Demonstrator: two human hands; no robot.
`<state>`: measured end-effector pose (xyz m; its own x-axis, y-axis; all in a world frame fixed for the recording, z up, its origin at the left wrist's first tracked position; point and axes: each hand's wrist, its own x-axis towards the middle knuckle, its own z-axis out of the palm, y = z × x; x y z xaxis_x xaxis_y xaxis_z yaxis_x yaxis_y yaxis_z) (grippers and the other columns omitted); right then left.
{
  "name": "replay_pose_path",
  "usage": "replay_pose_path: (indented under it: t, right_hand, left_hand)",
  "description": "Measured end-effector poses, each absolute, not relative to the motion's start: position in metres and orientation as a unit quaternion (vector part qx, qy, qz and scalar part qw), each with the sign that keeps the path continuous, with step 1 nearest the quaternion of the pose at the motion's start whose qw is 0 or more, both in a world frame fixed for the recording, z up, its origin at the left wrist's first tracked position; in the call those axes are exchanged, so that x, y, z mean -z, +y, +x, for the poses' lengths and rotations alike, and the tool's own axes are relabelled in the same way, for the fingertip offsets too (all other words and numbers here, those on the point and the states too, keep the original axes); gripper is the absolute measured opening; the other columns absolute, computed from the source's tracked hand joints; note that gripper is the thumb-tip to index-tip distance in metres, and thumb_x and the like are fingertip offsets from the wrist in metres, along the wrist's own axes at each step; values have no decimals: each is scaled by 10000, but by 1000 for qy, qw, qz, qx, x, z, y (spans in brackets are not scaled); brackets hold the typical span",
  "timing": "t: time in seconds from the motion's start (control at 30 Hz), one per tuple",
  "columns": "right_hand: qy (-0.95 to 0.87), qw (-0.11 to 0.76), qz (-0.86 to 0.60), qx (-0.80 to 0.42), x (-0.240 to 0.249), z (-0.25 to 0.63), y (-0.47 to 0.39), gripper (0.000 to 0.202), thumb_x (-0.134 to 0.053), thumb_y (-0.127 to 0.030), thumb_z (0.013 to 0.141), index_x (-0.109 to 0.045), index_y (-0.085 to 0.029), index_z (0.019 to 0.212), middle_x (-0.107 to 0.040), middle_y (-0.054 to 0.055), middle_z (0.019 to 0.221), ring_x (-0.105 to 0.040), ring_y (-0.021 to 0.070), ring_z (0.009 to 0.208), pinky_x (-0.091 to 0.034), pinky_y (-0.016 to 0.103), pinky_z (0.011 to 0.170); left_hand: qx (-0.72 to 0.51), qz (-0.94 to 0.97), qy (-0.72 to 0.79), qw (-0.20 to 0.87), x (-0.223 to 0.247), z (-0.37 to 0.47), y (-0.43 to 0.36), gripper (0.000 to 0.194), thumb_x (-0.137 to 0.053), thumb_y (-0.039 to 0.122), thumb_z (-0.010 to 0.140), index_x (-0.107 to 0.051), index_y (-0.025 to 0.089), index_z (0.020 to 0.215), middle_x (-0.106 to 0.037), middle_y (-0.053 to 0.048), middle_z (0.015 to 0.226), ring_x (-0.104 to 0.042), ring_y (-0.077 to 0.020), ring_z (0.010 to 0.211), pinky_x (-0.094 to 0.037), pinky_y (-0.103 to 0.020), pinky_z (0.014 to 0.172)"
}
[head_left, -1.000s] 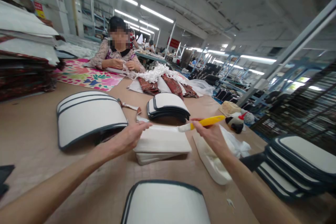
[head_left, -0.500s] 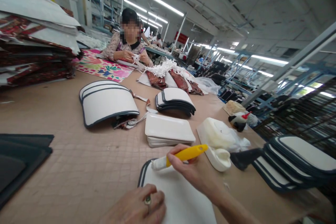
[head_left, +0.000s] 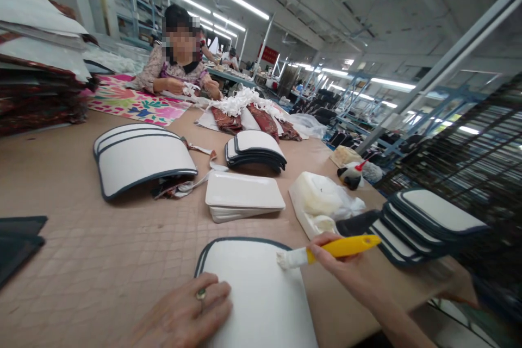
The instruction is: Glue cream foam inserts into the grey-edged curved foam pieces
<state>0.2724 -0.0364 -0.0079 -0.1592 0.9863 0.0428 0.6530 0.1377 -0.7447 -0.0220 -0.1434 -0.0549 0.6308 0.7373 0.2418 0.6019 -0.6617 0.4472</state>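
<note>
In front of me lies a white panel (head_left: 261, 299) with rounded corners and a dark edge, with the edge of another under it at the upper left. My right hand (head_left: 346, 266) is closed around the yellow handle of a paintbrush (head_left: 345, 246); its pale bristles touch the panel near the right edge. My left hand (head_left: 191, 307), a ring on one finger, rests with fingers spread on the panel's left side and holds nothing. Just beyond the panel is a stack of smooth white rectangular pieces (head_left: 244, 191).
Curved dark-edged panels (head_left: 147, 166) sit at left, a smaller stack (head_left: 256, 144) beyond. A cut-open white jug (head_left: 316, 201) and more stacked panels (head_left: 438, 212) stand at right. Across the table a person (head_left: 179, 60) handles white strips. Dark sheets (head_left: 20, 244) lie far left.
My right hand has swept the brush from the panel's upper left corner to its right side. The left hand stays on the panel. The whole view has shifted slightly to the right.
</note>
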Motion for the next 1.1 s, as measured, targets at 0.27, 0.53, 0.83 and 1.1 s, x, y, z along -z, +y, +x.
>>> replay_pose_path:
  t: [0.27,0.53,0.83,1.1]
  right_hand:
    - [-658,331,-634,-234,-4,282,-77,179,-603,-407,689,-629,-233,657,-635,15,665,-584,191,665,-453,274,659]
    - [-766,203,-426,-436,-19,162,-105,91,-543,-177,697,-607,-191,632,-596,-15,619,-530,114,588,-414,188,523]
    - [-806,166,-426,-376,-17,187,-106,110,-530,-146,709,-605,-185,640,-621,-23,620,-545,103,574,-407,178,528]
    - [-731,230,-565,-304,-10,294,-112,146,-542,-294,734,-625,-214,644,-620,-9,617,-580,149,603,-453,227,577]
  left_hand:
    - [-310,740,449,394,56,-23,-120,341,-323,165,852,-507,200,1136,-611,-59,994,-567,-177,887,-458,-288,813]
    - [-375,667,357,536,77,-35,-102,427,-342,204,878,-359,199,1304,-606,-61,992,-568,-150,860,-473,-317,806]
    - [-353,717,373,471,75,-34,-103,464,-322,152,862,-357,207,1322,-612,-59,991,-569,-149,853,-481,-310,791]
    - [-319,704,417,478,65,-34,-103,450,-370,183,841,-388,207,1290,-629,-51,992,-597,-170,871,-495,-300,798]
